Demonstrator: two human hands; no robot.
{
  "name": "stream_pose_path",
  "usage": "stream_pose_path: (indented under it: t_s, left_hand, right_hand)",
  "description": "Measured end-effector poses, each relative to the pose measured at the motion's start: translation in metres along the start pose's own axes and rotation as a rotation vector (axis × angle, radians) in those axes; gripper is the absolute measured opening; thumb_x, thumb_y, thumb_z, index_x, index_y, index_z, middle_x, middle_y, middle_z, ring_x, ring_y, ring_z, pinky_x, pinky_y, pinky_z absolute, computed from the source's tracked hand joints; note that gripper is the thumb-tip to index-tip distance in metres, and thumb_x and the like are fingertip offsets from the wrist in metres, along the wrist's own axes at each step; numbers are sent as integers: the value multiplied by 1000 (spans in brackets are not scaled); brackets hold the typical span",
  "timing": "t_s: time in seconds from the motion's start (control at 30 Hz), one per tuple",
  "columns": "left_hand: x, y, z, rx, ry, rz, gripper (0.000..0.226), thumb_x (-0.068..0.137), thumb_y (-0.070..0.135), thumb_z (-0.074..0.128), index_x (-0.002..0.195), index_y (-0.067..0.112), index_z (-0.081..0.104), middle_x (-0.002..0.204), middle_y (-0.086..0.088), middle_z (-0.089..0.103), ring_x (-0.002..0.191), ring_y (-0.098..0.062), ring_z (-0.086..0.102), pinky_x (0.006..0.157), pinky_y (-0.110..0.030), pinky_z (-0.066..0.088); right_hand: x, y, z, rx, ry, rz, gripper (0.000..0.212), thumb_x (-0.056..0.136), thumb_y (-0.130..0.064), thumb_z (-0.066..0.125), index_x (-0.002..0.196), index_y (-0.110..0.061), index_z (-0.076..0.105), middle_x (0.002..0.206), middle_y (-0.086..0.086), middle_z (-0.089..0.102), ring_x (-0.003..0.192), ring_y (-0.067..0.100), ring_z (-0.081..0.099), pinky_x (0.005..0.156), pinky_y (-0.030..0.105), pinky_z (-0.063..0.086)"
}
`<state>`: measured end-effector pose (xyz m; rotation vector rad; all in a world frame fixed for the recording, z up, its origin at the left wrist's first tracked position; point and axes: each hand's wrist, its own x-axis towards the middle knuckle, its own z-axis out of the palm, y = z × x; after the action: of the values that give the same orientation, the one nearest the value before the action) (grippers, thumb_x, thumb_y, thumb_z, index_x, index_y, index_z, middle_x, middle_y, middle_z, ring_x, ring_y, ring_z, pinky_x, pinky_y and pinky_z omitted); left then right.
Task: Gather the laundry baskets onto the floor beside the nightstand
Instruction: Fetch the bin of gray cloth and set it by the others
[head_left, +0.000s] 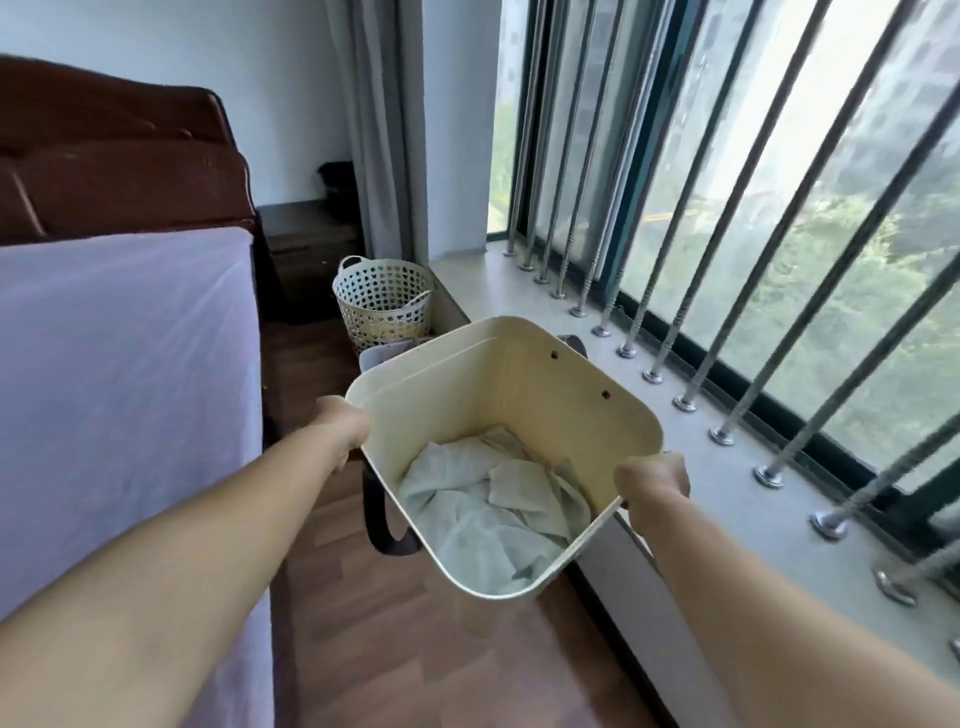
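Note:
I carry a cream square laundry basket (524, 395) above the wooden floor, tilted a little toward me. Pale crumpled cloth (488, 509) lies in its bottom. My left hand (345, 423) grips its left rim and my right hand (652, 478) grips its right rim. A dark strap handle (382, 525) hangs from its left side. Ahead, a white perforated round basket (383, 299) stands on the floor beside the dark nightstand (306, 244). Part of a grey container (382, 356) shows just behind the cream basket's far rim.
A bed with a pale purple sheet (124, 405) and a dark brown headboard (119, 166) lines the left side. A stone window ledge (670, 441) with metal bars (691, 223) runs along the right. The wooden floor aisle (395, 644) between them is narrow. A grey curtain (374, 124) hangs behind the nightstand.

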<state>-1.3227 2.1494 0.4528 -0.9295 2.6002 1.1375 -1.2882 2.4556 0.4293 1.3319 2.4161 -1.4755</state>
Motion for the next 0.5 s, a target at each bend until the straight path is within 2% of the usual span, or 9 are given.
stream_pose_path:
  t_s: [0.03,0.07,0.1,0.13,0.23,0.33,0.37,0.43,0.5]
  left_hand:
    - [12,3,-1,-9,5,-23,55,91,9,43,144,-3,37,126,-25,58,95,-38,65,68,-34,55]
    - [26,5,-2,-25,15,-47,51,90,7,42,140,-2,43,109,-24,62,78,-36,65,59,-33,56]
    - [45,10,-4,-38,41,-69,46,88,6,42,133,-2,50,89,-20,61,59,-30,59,46,-27,51]
    - [63,13,-4,-39,65,-84,42,86,5,42,125,-3,57,78,-17,57,48,-25,50,41,-22,43]
    - [115,20,-5,-65,110,-100,38,83,4,43,116,-3,62,88,-21,64,51,-25,51,52,-28,43]
    - [182,38,-3,-74,142,-127,41,83,2,42,120,-4,59,109,-22,65,74,-32,65,62,-29,51]
    - [205,44,-3,-69,147,-125,41,83,1,42,120,-4,59,110,-21,64,75,-32,64,62,-27,49]
    - [237,55,-3,-58,150,-127,39,84,0,41,118,-3,60,95,-18,61,62,-27,54,56,-24,43]
    - [273,63,-1,-44,152,-137,40,84,1,41,120,-2,59,95,-18,61,67,-31,59,54,-25,43]
  right_hand:
    - [11,-11,12,-15,-19,-7,47,79,-4,53,125,-1,42,98,16,57,94,34,58,85,42,53]
    - [19,-21,24,-28,-38,-7,49,80,-4,53,127,-2,40,93,14,55,93,34,58,85,42,52]
    - [33,-34,42,-34,-72,-6,51,80,-5,52,129,-4,37,84,10,51,90,34,56,84,42,52]
    - [42,-44,57,-45,-105,-8,55,80,-5,51,132,-7,33,78,7,46,86,33,54,84,43,52]
    - [64,-72,100,-49,-184,-30,74,81,-7,47,147,-20,17,88,7,52,85,33,56,81,44,52]
    - [99,-105,154,-50,-213,-26,68,82,-9,46,144,-20,20,84,7,51,71,27,53,70,38,48]
    - [112,-116,171,-36,-218,-17,67,83,-10,45,144,-19,20,86,7,51,72,27,53,70,37,47]
    - [129,-138,199,-61,-230,-11,70,84,-10,44,146,-21,15,92,11,52,84,32,55,72,38,47]
    - [144,-158,223,-57,-250,26,69,84,-11,45,145,-21,14,103,15,55,94,35,58,77,40,50]
